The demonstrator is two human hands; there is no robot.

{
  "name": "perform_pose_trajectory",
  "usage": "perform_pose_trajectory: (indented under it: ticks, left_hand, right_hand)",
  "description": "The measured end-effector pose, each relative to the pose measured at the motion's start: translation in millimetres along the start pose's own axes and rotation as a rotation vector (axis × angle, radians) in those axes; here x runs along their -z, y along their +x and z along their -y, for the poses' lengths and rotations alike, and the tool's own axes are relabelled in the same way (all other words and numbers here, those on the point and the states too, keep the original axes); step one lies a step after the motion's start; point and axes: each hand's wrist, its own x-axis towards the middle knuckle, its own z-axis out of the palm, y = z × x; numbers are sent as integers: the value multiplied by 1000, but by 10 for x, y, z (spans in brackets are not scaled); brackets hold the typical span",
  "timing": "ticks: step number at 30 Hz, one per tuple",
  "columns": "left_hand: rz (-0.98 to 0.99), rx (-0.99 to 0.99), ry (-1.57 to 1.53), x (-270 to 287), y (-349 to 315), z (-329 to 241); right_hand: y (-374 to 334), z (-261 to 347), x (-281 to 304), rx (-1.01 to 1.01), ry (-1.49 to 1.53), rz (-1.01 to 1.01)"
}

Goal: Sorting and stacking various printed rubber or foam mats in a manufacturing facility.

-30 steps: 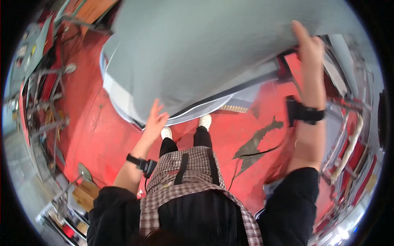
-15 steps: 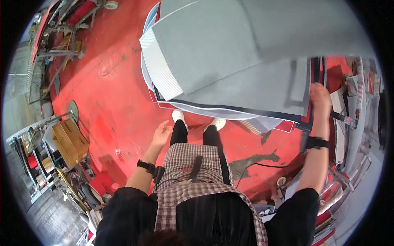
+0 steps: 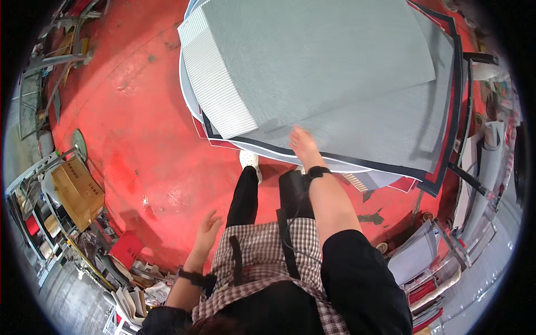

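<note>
A large grey textured sheet [image 3: 329,56] lies flat on top of a stack of wide sheets in front of me. Beneath it show another grey sheet [image 3: 385,123], a white ribbed sheet [image 3: 218,84] at the left, and a dark-bordered sheet [image 3: 430,181] at the right corner. My right hand [image 3: 305,145] is over the near edge of the stack, slightly blurred, fingers loosely apart and holding nothing; whether it touches the sheet I cannot tell. My left hand [image 3: 207,230] hangs beside my apron [image 3: 257,245], its fingers apart and nothing in them.
Red floor [image 3: 139,111] surrounds the stack. On the left stand a cardboard box [image 3: 78,190] and metal racks with mixed material. Dark bars [image 3: 474,181] stick out at the stack's right side, near rolled sheets [image 3: 491,145]. More flat sheets [image 3: 416,254] stand at the lower right.
The grey sheet, raised and blurred at the upper right before, now lies flat. My right hand has left the stack's right edge and come left to its near edge. My left hand has dropped lower.
</note>
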Motion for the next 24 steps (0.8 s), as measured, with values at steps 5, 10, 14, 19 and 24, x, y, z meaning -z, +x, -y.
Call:
perform_pose_trajectory:
  ticks: [5, 10, 14, 19, 24]
  left_hand:
    - [-185, 206, -38, 456, 132, 383]
    - [-83, 203, -41, 279, 213, 375]
    - [73, 59, 14, 88, 213, 271]
    - [22, 32, 79, 88, 31, 157]
    - [16, -63, 157, 79, -270, -176]
  right_hand:
    - [449, -329, -312, 35, 264, -87]
    - [456, -288, -454, -22, 393, -32]
    - [429, -95, -602, -23, 249, -72]
    - [-87, 239, -742, 194, 65, -163]
    - [-1262, 963, -818, 514, 200, -134]
